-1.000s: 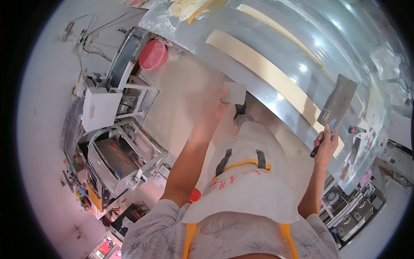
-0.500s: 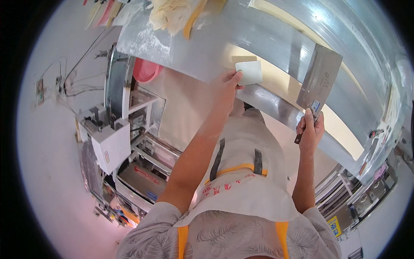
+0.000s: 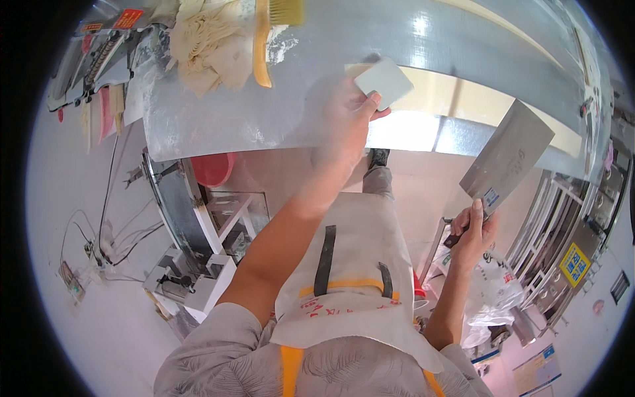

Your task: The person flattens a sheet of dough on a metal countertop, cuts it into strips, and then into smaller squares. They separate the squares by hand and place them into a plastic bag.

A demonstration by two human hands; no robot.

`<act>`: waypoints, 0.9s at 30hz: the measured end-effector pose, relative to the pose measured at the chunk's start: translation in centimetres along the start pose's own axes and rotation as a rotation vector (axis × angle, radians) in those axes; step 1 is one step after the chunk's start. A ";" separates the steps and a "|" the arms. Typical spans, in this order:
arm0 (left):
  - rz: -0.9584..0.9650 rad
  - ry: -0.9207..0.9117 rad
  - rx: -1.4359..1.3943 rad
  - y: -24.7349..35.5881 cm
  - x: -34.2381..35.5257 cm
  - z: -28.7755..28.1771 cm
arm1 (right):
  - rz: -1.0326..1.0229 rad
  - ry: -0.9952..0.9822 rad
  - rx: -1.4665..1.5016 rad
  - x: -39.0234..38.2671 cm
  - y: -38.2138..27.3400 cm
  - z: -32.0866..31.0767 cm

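My left hand (image 3: 360, 109) is closed on a pale, flat dough scraper (image 3: 387, 81) with rounded corners, thumb on its near edge. The scraper is over the left end of a long cream dough strip (image 3: 463, 98) lying along the metal table (image 3: 317, 49). Whether it touches the dough I cannot tell. In my right hand (image 3: 473, 228) is the dark handle of a broad cleaver (image 3: 508, 149). Its blade points up and to the right, past the table's near edge, and covers part of the strip. A second cream strip (image 3: 509, 23) runs farther back.
At the table's far left lies a crumpled cream heap (image 3: 208, 43), cloth or dough. Beside it is a wooden-handled brush (image 3: 262, 49). Below the table are a red basin (image 3: 213, 169) on the left and white plastic bags (image 3: 489, 288) by a metal rack (image 3: 549, 218) on the right.
The view has turned, so the table runs more level and more of its left end shows. Both hands keep their holds. The cleaver appears lower and farther right; the scraper is tilted differently.
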State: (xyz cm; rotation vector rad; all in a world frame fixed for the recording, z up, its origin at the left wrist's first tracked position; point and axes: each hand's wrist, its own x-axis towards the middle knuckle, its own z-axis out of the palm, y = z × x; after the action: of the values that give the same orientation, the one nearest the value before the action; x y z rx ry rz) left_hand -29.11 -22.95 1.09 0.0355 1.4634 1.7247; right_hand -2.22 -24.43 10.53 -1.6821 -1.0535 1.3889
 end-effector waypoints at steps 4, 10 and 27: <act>-0.257 0.005 -0.185 -0.4 -2.3 0.9 | 0.036 0.042 0.027 -4.3 1.7 0.3; -0.298 -0.114 -0.125 -1.7 -2.4 1.3 | 0.036 0.032 0.071 -7.0 4.3 -0.9; 0.922 -0.694 1.138 -0.8 7.5 -4.8 | 0.107 -0.017 0.117 -5.2 15.3 -7.9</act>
State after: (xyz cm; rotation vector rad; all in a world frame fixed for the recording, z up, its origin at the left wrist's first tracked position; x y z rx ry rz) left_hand -35.92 -22.21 -4.67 1.9228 1.7387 0.9832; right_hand 7.35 -35.76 0.34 -1.6645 -0.8850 1.5059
